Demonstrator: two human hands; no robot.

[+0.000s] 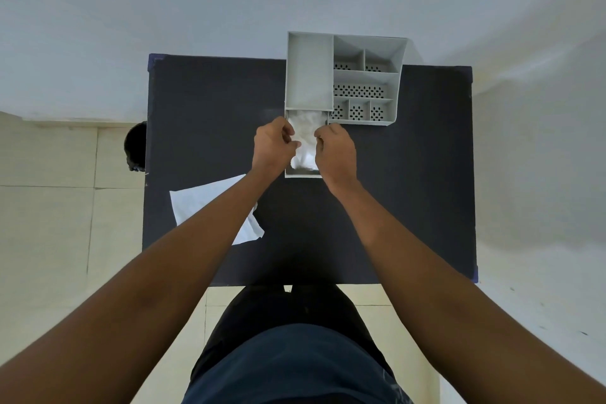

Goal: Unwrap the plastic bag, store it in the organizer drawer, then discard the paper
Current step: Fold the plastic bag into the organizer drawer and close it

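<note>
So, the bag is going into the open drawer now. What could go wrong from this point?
The plastic bag looks bulky and rises above the drawer walls, so it may catch when the drawer is pushed shut. Both the left hand and right hand press down there, which could shift the light organizer. The paper lies under the left forearm and might get swept off the table.

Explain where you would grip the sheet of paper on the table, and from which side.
Grip the paper at its near right corner, coming from the person's side. It lies flat on the dark table, and that corner looks slightly lifted, which leaves room for fingers underneath.
</note>
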